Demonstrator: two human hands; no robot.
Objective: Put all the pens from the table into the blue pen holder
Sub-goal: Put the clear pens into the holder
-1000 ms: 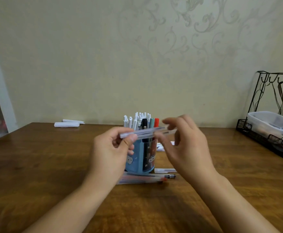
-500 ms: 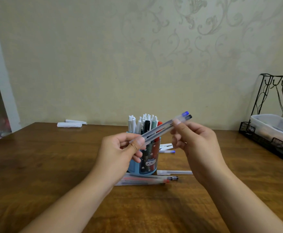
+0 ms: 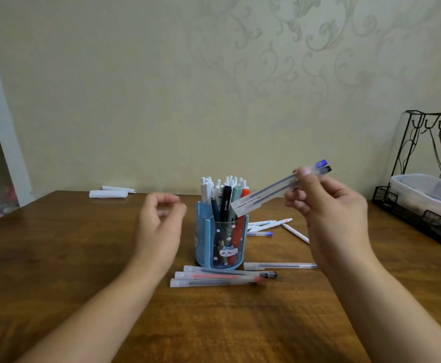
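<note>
Two held pens (image 3: 277,191); roughly nine on table (image 3: 57,258).

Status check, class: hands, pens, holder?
Right hand holds two clear pens above blue pen holder. Left hand empty. Loose pens remain on table.

i see my two bare arms. no sleeves show. my left hand (image 3: 159,226) and right hand (image 3: 332,216) have no rings, no watch, no gloves.

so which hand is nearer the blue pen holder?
Left hand, empty, just left of the blue pen holder. Right hand sits further right, its pens angled towards the holder's top.
</note>
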